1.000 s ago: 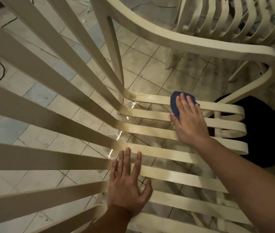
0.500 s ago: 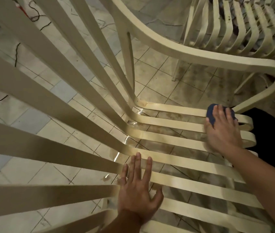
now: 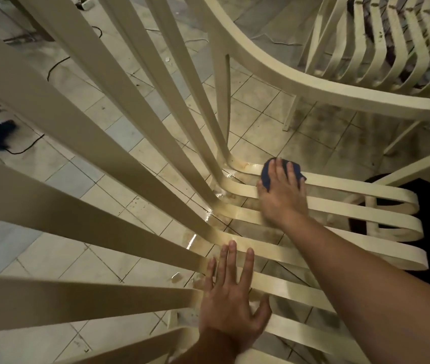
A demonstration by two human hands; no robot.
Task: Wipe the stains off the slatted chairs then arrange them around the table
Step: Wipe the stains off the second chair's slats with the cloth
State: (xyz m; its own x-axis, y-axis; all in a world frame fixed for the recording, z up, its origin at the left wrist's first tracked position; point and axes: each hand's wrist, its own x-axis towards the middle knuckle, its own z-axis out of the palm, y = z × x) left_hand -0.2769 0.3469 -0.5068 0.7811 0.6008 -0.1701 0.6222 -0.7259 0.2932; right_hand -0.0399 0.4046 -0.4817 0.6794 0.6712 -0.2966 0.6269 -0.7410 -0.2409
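Near seat edge: left hand lies flat across the slats of the slatted chair, fingers straight and spread, bracing. Farther in, right hand presses a blue cloth onto the far slats at the seat's back corner, fingers straight; the slats run rightward from there, so the stroke probably follows. Second chair beyond, dark-spotted.

Nothing readable is showing here: no text, label, brand mark, number or sign is appearing on the slatted chair or on the tiled floor.
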